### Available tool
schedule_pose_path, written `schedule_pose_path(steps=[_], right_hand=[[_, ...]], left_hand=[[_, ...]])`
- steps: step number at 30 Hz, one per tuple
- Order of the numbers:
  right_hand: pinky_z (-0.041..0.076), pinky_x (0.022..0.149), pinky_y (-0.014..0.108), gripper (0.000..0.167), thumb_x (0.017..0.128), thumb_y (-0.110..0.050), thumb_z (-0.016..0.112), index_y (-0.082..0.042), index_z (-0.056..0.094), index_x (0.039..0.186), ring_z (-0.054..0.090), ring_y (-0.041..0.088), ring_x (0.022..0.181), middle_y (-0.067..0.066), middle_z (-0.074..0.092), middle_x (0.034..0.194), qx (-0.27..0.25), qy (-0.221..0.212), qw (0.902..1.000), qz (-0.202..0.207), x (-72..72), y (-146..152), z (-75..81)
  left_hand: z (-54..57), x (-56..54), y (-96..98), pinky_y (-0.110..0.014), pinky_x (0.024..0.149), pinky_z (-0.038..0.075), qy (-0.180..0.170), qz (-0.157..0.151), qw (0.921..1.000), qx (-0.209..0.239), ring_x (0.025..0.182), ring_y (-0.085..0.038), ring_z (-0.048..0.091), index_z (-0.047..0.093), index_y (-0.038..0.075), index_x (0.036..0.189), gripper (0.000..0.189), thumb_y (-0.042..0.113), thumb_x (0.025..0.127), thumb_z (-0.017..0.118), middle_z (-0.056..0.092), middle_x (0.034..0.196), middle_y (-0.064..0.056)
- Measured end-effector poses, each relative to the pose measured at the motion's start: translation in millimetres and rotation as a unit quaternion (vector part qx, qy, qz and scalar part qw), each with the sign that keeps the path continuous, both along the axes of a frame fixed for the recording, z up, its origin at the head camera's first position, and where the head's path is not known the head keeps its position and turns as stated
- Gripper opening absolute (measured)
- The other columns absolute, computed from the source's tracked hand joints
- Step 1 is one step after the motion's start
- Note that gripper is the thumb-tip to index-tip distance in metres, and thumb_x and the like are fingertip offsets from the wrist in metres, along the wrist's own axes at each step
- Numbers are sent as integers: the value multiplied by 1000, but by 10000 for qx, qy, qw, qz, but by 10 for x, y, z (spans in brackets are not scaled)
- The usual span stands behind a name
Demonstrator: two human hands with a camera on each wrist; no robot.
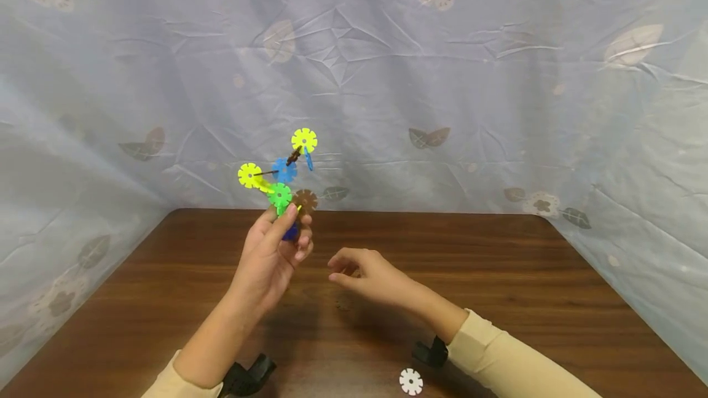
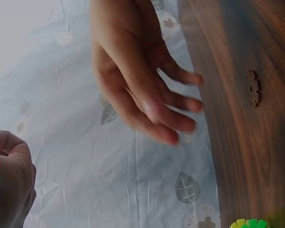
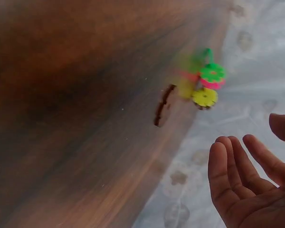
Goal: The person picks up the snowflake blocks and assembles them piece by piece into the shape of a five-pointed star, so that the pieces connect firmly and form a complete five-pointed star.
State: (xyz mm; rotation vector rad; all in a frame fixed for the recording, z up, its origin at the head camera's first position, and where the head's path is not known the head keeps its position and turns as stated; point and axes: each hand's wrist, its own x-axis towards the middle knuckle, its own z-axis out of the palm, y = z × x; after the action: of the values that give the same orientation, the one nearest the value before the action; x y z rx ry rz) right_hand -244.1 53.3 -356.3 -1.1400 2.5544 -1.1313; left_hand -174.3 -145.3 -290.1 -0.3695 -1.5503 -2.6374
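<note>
In the head view my left hand (image 1: 271, 257) grips the lower end of a built piece of notched plastic discs, held up above the table. Its parts include yellow discs (image 1: 304, 140), a light blue disc (image 1: 284, 171), a green disc (image 1: 279, 195) and a brown disc (image 1: 306, 201); a dark blue one is partly hidden by the fingers. To the right, my right hand (image 1: 376, 275) hovers over the table with loosely bent fingers. No held piece shows in the right hand (image 3: 256, 190) in its wrist view. A loose brown disc (image 2: 252, 89) is on the wooden surface.
A white notched disc (image 1: 411, 381) lies near the front edge of the brown wooden table (image 1: 498, 300). Pale floral fabric (image 1: 376, 91) hangs behind and along both sides. A blurred group of green, pink and yellow discs (image 3: 213, 73) appears in the right wrist view.
</note>
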Motion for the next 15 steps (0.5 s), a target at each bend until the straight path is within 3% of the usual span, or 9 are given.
schedule_pose_path(steps=[8,11,14,15], right_hand=[[57,82,19,36,98,-29,73,-2,68,122,74,16,100,11,78,113,817,-411,9951,379,-179,-429,-87],[52,69,16,29,96,-29,76,-4,71,110,67,6,79,4,77,96,940,-556,9929,474,-210,-548,-132],[41,54,17,22,96,-28,76,-8,66,96,48,3,58,-4,62,71,1004,-603,9912,615,-230,-648,-172],[37,53,18,26,97,-35,75,-12,63,93,43,2,55,-7,56,66,1069,-423,9911,664,-310,-694,-292]], left_hand=[[-1,-23,14,-11,59,45,9,-37,9996,296,69,-3,57,54,17,110,10,27,111,54,66,91,7],[-3,-32,34,-11,58,45,61,-80,9994,334,68,-3,56,54,16,110,9,25,111,54,66,90,7],[0,-39,51,-11,58,44,105,-132,9992,360,68,-3,56,53,15,111,9,24,111,54,66,90,7],[1,-41,56,-11,58,44,108,-133,9992,370,68,-3,56,53,15,111,9,24,111,54,66,89,7]])
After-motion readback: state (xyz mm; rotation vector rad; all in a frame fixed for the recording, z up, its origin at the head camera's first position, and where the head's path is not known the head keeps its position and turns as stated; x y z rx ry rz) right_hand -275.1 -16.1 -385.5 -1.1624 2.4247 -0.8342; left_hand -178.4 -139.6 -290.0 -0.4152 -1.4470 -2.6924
